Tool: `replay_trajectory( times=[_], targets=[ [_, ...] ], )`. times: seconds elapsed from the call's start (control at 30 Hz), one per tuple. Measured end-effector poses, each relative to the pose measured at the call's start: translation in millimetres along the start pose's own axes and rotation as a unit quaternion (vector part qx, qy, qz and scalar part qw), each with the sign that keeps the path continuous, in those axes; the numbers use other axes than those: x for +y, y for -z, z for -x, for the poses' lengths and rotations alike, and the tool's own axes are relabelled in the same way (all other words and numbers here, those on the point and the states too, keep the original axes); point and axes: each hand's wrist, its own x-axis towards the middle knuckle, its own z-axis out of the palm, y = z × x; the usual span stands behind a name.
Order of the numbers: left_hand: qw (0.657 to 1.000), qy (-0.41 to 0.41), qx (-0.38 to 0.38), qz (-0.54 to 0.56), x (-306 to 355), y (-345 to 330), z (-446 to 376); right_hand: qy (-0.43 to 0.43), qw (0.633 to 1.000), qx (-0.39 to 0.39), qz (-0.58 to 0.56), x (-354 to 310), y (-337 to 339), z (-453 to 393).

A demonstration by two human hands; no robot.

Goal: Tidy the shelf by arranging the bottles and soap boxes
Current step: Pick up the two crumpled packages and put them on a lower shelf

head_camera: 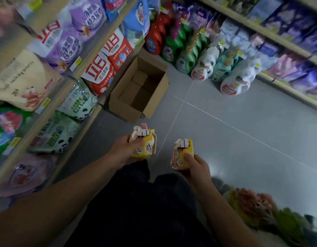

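Observation:
My left hand [126,148] grips a small stack of yellow soap boxes [145,143] over the grey floor, fingers curled round its near side. My right hand [197,166] holds a second stack of yellow soap boxes [183,152], thumb pressed on top. Both stacks hang in front of my dark trousers. Detergent bottles [204,68] in white, green and red stand in rows on the floor at the far end of the aisle. The left shelf [52,102] carries purple, red and green bags of washing powder.
An open cardboard box [136,106] with nothing visible inside stands on the floor against the left shelf, just beyond my hands. A second shelf [286,41] with purple packs runs along the right. Blurred colourful packs [257,205] lie at the lower right.

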Motion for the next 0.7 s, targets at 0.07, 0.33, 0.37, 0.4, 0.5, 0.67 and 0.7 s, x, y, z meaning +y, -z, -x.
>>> replay_trajectory(
  times=[0.07,0.33,0.37,0.4,0.5,0.67,0.7],
  targets=[
    [0.999,-0.017,-0.006,-0.041,32.2,-9.0,-24.9,0.001,1.0,0.0,0.011,-32.1,-2.1,-23.1],
    [0.994,-0.015,0.095,0.048,120.5,-48.6,-128.7,-0.005,0.996,-0.045,0.081,-165.3,-24.4,-169.5],
    [0.991,-0.006,0.11,0.076,126.9,-54.0,-143.7,-0.002,0.993,-0.055,0.108,-182.2,-29.0,-195.5],
    [0.987,0.002,0.128,0.102,133.1,-59.1,-161.3,0.005,0.988,-0.071,0.134,-200.1,-35.4,-223.3],
    [0.965,0.023,0.199,0.169,150.6,-73.4,-215.3,0.021,0.965,-0.132,0.227,-252.9,-59.7,-299.9],
    [0.924,0.027,0.271,0.27,164.2,-78.9,-292.9,0.053,0.905,-0.212,0.364,-304.8,-120.2,-400.3],
    [0.916,0.026,0.285,0.282,162.3,-77.3,-309.5,0.061,0.895,-0.219,0.384,-306.0,-136.1,-420.6]
  ],
)
